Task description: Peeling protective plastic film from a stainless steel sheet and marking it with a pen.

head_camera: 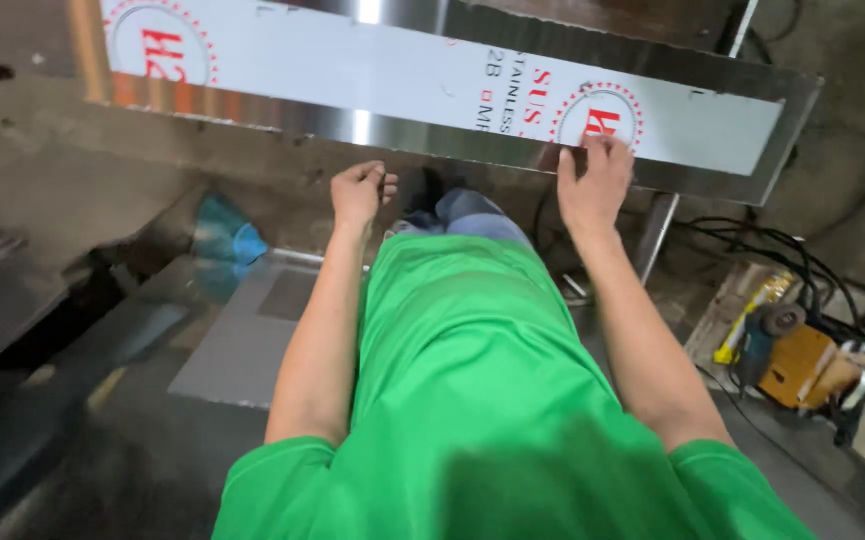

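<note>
Steel sheet (403, 95), glossy, white-filmed, right hand (593, 185) flat on it

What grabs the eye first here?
A long shiny steel sheet with white protective film spans the top; the right hand lies flat on its near edge, while the left hand grips that edge. A bright green shirt fills the centre, and a yellow power tool lies at right.

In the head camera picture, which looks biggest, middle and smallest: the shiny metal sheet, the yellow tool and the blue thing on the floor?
1. Metal sheet, by far the biggest; the right hand rests on it.
2. Yellow tool.
3. Blue thing.
The last two look nearly alike, and the blue thing is blurred, so their order is unsure.
</note>
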